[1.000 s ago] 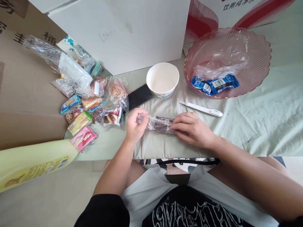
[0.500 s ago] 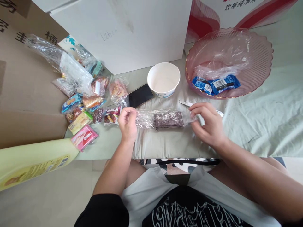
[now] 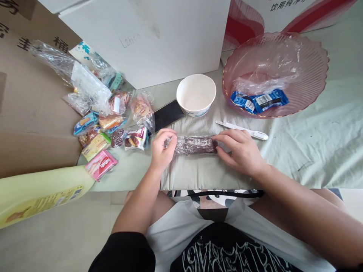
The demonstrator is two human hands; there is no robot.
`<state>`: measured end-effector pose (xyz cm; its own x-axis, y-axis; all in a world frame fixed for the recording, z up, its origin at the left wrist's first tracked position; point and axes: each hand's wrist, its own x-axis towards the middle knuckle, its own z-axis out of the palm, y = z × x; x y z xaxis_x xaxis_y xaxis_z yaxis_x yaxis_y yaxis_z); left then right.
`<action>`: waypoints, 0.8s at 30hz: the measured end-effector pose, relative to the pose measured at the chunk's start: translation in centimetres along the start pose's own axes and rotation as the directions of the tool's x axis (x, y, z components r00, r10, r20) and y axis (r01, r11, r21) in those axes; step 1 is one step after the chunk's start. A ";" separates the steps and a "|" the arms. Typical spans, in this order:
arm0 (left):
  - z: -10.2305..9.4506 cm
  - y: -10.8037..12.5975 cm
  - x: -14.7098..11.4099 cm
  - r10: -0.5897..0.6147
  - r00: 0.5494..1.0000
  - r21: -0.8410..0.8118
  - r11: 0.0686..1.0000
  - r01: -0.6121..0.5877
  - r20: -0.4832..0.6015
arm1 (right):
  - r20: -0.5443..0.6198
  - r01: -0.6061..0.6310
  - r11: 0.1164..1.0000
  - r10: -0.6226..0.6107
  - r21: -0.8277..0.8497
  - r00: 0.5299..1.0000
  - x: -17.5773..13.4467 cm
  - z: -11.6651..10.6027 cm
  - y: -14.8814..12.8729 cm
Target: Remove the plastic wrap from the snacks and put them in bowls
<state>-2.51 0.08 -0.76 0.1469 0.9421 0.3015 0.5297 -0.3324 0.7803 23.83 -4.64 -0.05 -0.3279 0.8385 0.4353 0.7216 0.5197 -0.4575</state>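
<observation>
A dark brown snack pack in crinkled clear plastic lies across the cloth in front of me. My left hand is closed, pinching the loose clear plastic at the left end. At the right end, my right hand has its thumb and fingers closed on the pack's edge. Just beyond the right hand lies a slim white knife with a thin metal tip, partly hidden by the fingers. Left of my left hand sit a maroon and white snack packet and a small brown packet.
A white paper bowl stands behind the pack, beside a black phone. The pink ribbed basin holds blue packets and clear plastic. Wrapped snacks pile up at left, near a yellow bottle. Boxes stand behind.
Both hands have come closer together. The right hand has moved left from the loose plastic end onto the brown pack, the left hand slightly right. More of the knife shows.
</observation>
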 end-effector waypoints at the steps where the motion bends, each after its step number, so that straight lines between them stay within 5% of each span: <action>1: 0.0 -0.1 0.0 -0.002 1.000 -0.017 1.000 0.001 -0.031 | 0.010 -0.009 1.000 0.010 -0.024 1.000 0.0 0.0 0.1; 6: 0.3 -0.2 0.0 0.026 0.993 -0.084 0.996 -0.036 -0.113 | 0.021 0.027 0.993 -0.025 -0.116 0.999 0.1 0.0 0.1; 14: 0.4 -0.3 -0.4 0.056 0.982 -0.127 0.989 -0.080 -0.180 | -0.136 0.035 0.988 -0.056 -0.148 0.989 0.1 -0.5 -0.1; 24: 0.3 0.9 -0.3 0.096 0.989 -0.061 0.993 -0.104 -0.116 | -0.016 0.087 0.996 -0.087 -0.032 0.996 0.1 -0.1 -0.2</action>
<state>-1.85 -0.51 -0.30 0.0997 0.8941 0.4366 0.4598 -0.4305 0.7767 23.72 -4.65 0.13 -0.3798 0.7872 0.4860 0.7094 0.5850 -0.3932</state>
